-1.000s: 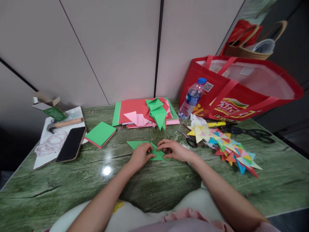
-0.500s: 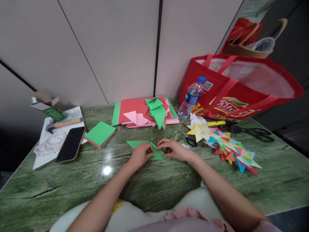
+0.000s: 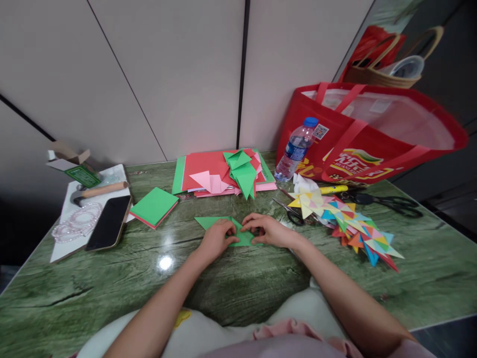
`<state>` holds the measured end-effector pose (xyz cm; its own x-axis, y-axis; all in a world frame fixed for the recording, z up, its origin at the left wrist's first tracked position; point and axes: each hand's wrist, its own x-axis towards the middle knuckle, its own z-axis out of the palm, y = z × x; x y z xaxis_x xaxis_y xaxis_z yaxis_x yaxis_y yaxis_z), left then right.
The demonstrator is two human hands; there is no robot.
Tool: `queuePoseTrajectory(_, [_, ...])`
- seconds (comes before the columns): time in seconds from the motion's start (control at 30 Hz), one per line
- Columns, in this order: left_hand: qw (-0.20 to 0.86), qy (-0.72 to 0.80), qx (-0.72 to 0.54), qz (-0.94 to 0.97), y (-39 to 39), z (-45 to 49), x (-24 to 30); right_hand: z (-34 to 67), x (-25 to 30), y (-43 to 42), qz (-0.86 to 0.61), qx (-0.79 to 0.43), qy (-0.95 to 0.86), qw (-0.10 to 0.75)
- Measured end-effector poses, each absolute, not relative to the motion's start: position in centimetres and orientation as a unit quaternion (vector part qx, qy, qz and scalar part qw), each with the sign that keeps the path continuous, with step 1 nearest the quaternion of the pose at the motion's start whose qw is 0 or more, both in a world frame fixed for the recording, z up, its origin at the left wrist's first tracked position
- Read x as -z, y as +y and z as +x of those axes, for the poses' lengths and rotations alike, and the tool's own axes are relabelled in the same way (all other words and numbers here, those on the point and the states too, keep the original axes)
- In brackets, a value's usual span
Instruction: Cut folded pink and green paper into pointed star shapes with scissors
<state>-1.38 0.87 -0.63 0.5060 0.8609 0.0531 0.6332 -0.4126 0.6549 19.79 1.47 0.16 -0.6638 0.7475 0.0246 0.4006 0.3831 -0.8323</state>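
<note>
A folded green paper piece [image 3: 208, 222] lies on the green marbled table [image 3: 238, 288], just ahead of me. My left hand [image 3: 216, 239] presses on its middle with bent fingers. My right hand [image 3: 269, 231] meets it from the right, fingertips pinching the same paper. Both hands cover most of the fold; a green triangle sticks out to the left.
Behind the hands lies a stack of red, pink and green paper [image 3: 223, 175]. A small green square pad [image 3: 154, 206], a phone [image 3: 110, 223], a bead bracelet [image 3: 76, 222] and a hammer [image 3: 99, 191] sit at left. Folded coloured stars [image 3: 346, 223], scissors [image 3: 292, 213], a water bottle [image 3: 296, 149] and a red bag [image 3: 368, 134] are at right.
</note>
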Motion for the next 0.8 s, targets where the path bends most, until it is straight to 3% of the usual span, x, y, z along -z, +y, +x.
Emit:
queuePoseTrajectory(0.43, [0.281,0.458,-0.177,0.825,0.8,-1.2,0.4,21.5,-0.6,2.0,-0.366,-0.414,-0.824,0.123])
queuePoseTrajectory(0.8, [0.276,0.460,-0.168,0.827,0.9,-1.3,0.4,21.7,-0.4,2.2,-0.362,-0.410,-0.830,0.111])
